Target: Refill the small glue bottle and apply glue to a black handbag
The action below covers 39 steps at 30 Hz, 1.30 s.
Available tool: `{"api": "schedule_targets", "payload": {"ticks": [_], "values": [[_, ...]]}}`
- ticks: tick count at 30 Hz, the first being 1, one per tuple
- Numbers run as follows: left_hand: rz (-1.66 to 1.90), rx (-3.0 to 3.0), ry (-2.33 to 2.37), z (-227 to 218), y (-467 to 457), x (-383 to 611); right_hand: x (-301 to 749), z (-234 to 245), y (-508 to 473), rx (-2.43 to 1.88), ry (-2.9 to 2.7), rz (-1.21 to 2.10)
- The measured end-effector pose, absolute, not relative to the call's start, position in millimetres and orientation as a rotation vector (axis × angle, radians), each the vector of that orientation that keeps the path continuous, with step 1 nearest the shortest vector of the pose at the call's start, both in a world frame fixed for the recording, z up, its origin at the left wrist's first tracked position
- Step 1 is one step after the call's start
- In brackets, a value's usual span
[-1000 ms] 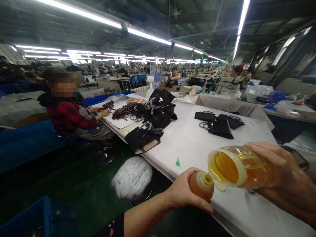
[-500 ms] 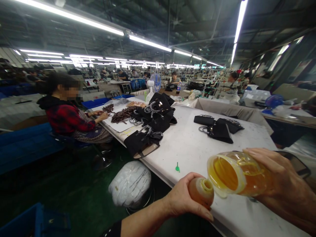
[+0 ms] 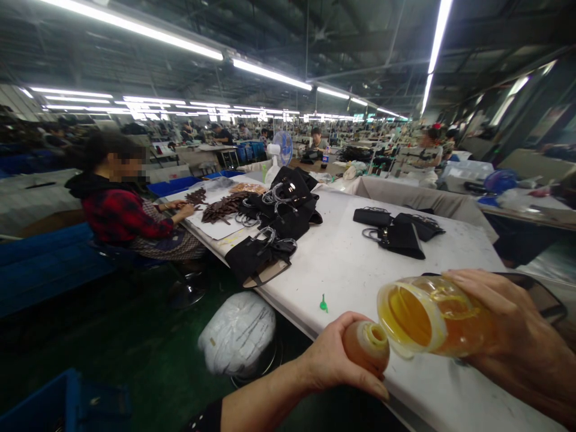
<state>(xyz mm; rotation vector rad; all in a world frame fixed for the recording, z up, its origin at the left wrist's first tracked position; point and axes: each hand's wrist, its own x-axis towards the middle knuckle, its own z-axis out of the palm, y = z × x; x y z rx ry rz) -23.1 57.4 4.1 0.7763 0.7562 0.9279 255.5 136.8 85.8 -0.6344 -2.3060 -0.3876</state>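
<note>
My left hand (image 3: 333, 357) is wrapped round a small plastic bottle (image 3: 366, 354) of amber liquid; its open neck points up and tilts to the right. My right hand (image 3: 504, 324) grips a wider clear plastic jar (image 3: 450, 315), tipped over with its mouth facing left. Yellow-orange liquid lies inside the jar, near the rim. The jar's mouth is close beside the small bottle's neck; I cannot tell whether they touch. Left of the jar, a green nozzle cap (image 3: 323, 304) rests on the white table (image 3: 310, 273).
Black handbags (image 3: 288, 216) are heaped on the table's left part, more black bags (image 3: 398, 231) at the right. Brown strips (image 3: 222, 208) lie near a seated co-worker (image 3: 123, 210). A plastic-wrapped stool (image 3: 240, 333) stands by the table edge. A blue crate (image 3: 67, 402) sits lower left.
Both hands hold nearly the same pose. The liquid in the tipped jar still lies near its rim. The view has shifted very slightly.
</note>
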Motion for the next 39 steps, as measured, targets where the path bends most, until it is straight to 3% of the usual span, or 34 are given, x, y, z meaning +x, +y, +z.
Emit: {"api": "schedule_targets", "payload": {"ticks": [39], "values": [[0.956,0.764,0.755,4.4,49.0,-26.7,256.8,96.2,136.0,-0.588,-2.338,-0.515]]}}
